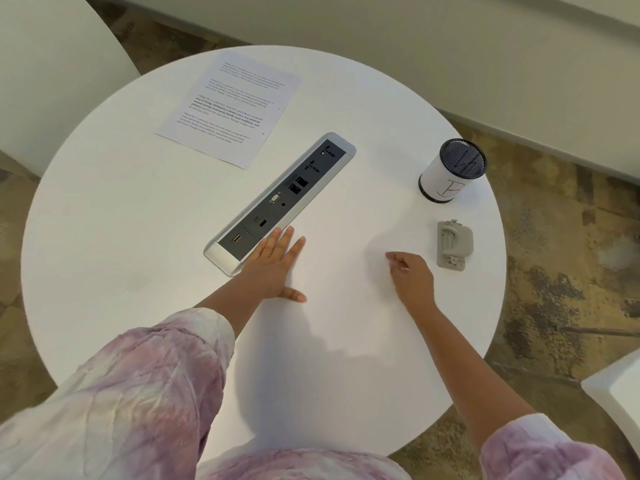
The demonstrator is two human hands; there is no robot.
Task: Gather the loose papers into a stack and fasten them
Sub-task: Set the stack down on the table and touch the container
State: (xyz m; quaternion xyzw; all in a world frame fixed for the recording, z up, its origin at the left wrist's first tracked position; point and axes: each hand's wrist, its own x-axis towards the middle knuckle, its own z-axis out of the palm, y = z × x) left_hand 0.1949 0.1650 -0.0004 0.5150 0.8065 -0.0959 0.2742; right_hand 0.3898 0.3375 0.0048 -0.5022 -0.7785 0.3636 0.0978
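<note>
- Nearest the camera, two sleeves of pale purple tie-dyed cloth, the left sleeve [114,386] and the right sleeve [550,452], lead out over a round white surface [138,271].
- The left hand [277,268] lies flat, palm down, on the surface, its fingers straight and a little spread and its thumb stuck out to the side; it holds nothing. Its fingertips lie just beside the near end of the power and data panel.
- The right hand [412,277] rests on the surface with its fingers loosely curled inward and the thumb near the fingertips. Whether it pinches anything small cannot be told.
- Just beside the right hand, toward the surface's right edge, lies a small grey stapler-like fastening tool [454,244], apart from the hand.
- A long silver-framed power and data panel [280,202] is set into the middle of the surface, running on a slant from near left to far right, with dark sockets and ports along it.
- Farther on at the right stands a white cylindrical pen holder [450,171] with a dark mesh inside and a handwritten mark on its wall.
- At the far left of the surface lies a printed sheet of paper [230,107], flat and turned at an angle, well apart from both hands. Its near corner lies near the panel's far end.
- Beyond the surface is a mottled brown floor [571,271].
</note>
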